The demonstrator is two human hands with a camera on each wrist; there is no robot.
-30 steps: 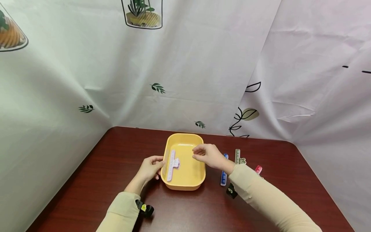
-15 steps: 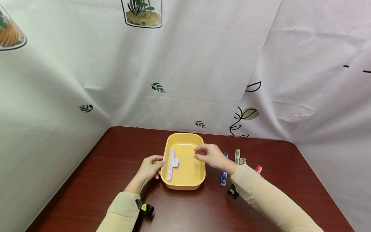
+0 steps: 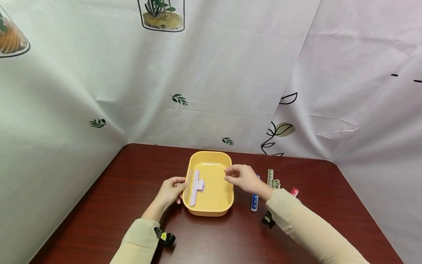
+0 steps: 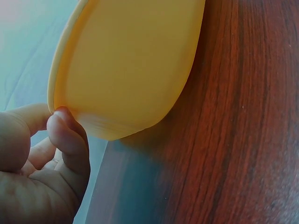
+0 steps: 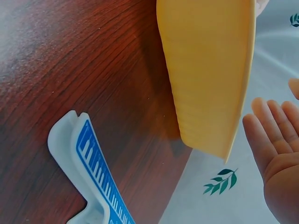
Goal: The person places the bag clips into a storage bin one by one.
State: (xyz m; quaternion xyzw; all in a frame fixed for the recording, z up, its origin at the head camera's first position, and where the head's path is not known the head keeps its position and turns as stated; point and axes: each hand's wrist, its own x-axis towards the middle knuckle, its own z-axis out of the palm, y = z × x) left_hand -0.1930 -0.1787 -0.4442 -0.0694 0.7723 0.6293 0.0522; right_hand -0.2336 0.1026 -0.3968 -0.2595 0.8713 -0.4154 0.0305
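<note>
A yellow plastic tray [image 3: 212, 213] stands on the table, with a lilac-white clip [image 3: 194, 189] printed with piano keys lying along its left side. My left hand [image 3: 170, 191] pinches the tray's left rim between thumb and finger, plainly seen in the left wrist view. Over the tray's right rim hovers my right hand [image 3: 244, 178], its fingers loosely bent and nothing between them. In the right wrist view its fingers [image 5: 268, 135] look relaxed, apart from the tray wall. Beneath the right forearm lies a blue-and-white piano-key clip [image 5: 96, 163], partly covered in the head view.
Right of the blue clip, a green clip [image 3: 271, 179] and a red clip [image 3: 294, 192] lie on the dark wooden table [image 3: 211, 242], both partly hidden by the right sleeve [image 3: 306, 223]. A white patterned curtain [image 3: 211, 73] hangs along the table's back and sides.
My right hand has drifted slightly right, from over the tray's inside toward its right rim. The left hand, tray and lilac-white clip have stayed in place.
</note>
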